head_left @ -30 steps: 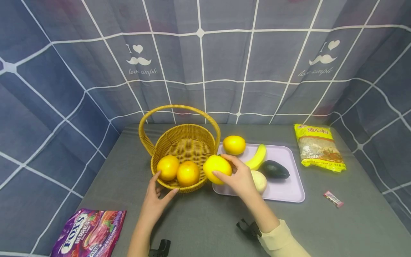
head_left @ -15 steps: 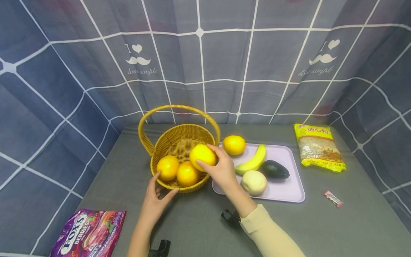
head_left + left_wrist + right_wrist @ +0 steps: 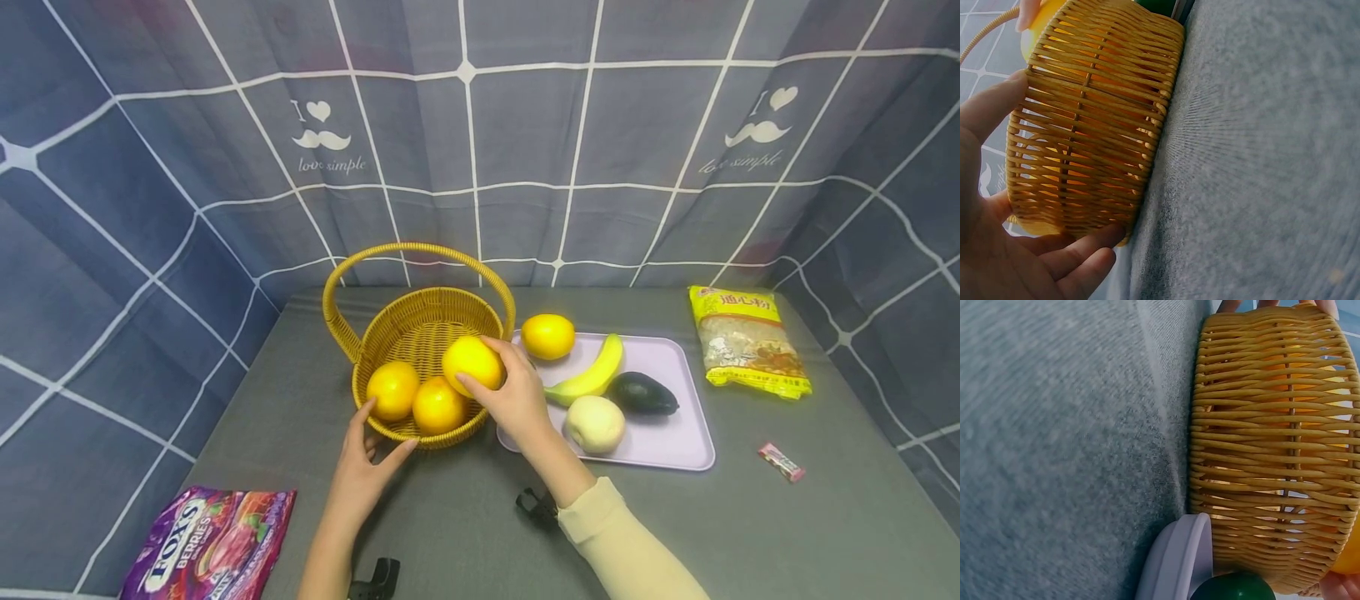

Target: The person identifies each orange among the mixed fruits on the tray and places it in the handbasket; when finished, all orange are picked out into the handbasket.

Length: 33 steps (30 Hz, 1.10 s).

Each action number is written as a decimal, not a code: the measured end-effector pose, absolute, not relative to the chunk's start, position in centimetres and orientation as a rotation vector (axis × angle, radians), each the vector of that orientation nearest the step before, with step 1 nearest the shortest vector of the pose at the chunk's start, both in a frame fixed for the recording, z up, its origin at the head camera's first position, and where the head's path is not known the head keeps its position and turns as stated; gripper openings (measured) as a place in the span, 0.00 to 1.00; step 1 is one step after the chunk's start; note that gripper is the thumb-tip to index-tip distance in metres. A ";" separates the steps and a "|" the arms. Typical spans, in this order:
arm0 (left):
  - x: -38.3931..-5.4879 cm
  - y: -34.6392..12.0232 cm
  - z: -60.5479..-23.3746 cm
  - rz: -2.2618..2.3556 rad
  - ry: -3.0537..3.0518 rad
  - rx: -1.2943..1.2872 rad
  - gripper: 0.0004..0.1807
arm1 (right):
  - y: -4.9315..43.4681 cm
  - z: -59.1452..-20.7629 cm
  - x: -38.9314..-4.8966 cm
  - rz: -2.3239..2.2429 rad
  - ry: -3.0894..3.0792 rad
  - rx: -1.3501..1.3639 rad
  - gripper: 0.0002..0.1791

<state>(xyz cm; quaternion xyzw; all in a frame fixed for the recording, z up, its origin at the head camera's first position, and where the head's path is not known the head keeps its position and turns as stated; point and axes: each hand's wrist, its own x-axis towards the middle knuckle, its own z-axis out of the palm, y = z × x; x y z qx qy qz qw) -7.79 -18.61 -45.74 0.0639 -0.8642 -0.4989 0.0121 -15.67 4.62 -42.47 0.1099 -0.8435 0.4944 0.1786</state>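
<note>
A yellow wicker basket (image 3: 431,312) with a tall handle contains two orange-yellow round fruits, one at the left (image 3: 393,390) and one at the front (image 3: 439,406). My left hand (image 3: 362,475) holds the basket's near left side, its thumb at the rim and fingers against the weave in the left wrist view. Thumb and fingers of my right hand (image 3: 519,398) grip a bright yellow round fruit (image 3: 472,363) at the basket's right inside. That fruit overlaps the front one in the head view; whether it touches the basket cannot be told.
Right of the basket, a pale lilac tray (image 3: 686,417) bears a banana (image 3: 596,373), a dark green avocado-like fruit (image 3: 641,393), a cream round fruit (image 3: 595,424) and a yellow-orange fruit (image 3: 548,337). A yellow food bag (image 3: 750,342), small pink packet (image 3: 782,462) and purple candy bag (image 3: 213,542) lie around.
My right hand has carried the yellow fruit leftward from over the tray's edge to the basket, then stayed nearly still. My left hand has kept its place on the basket.
</note>
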 end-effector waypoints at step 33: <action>-7.8 -18.5 -45.8 -1.551 -2.686 0.182 0.51 | 7.1 -43.5 -14.5 1.517 -2.325 0.377 0.34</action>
